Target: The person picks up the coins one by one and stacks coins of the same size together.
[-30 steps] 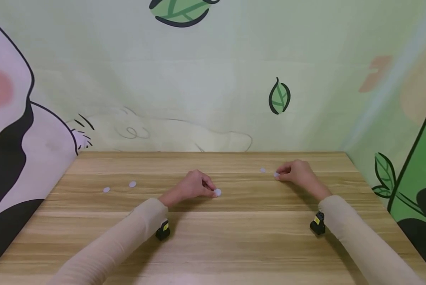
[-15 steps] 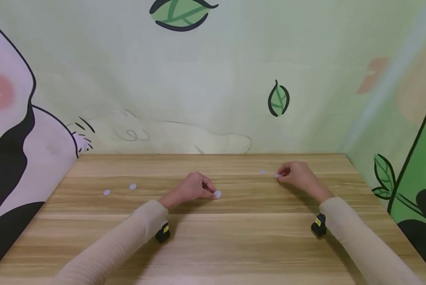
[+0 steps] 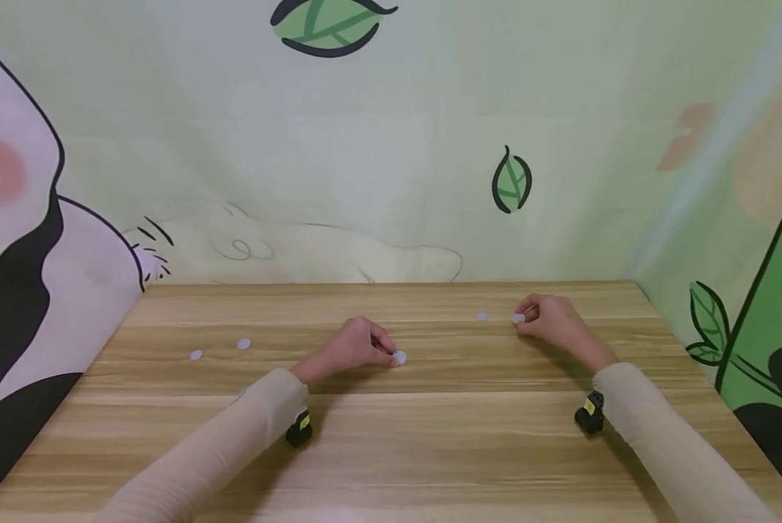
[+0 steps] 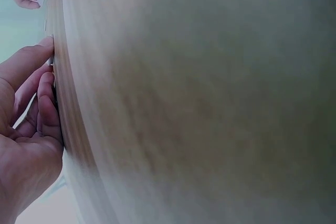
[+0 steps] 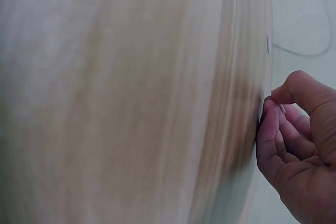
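Note:
Near the middle of the table point(image 3: 430, 436), my left hand point(image 3: 354, 343) holds the edge of a small white round disc point(image 3: 399, 357) with thumb and fingertips, low against the wood. That disc is mostly hidden by fingers in the left wrist view, where the left hand point(image 4: 31, 150) is close to the surface. Farther back and to the right, my right hand point(image 3: 552, 319) pinches another white disc point(image 3: 518, 318) between thumb and fingers. The right wrist view shows the right hand point(image 5: 304, 150) with only a thin sliver of its disc point(image 5: 282, 108).
A white disc point(image 3: 482, 317) lies left of the right hand. Two more, one disc point(image 3: 243, 344) and another disc point(image 3: 197, 354), lie on the left side of the table. A printed cloth backdrop point(image 3: 391, 160) stands behind the table's back edge.
My right hand has shifted slightly to the right, and its disc has moved with it, now showing more fully between the fingers. The left hand and the other discs stay in place.

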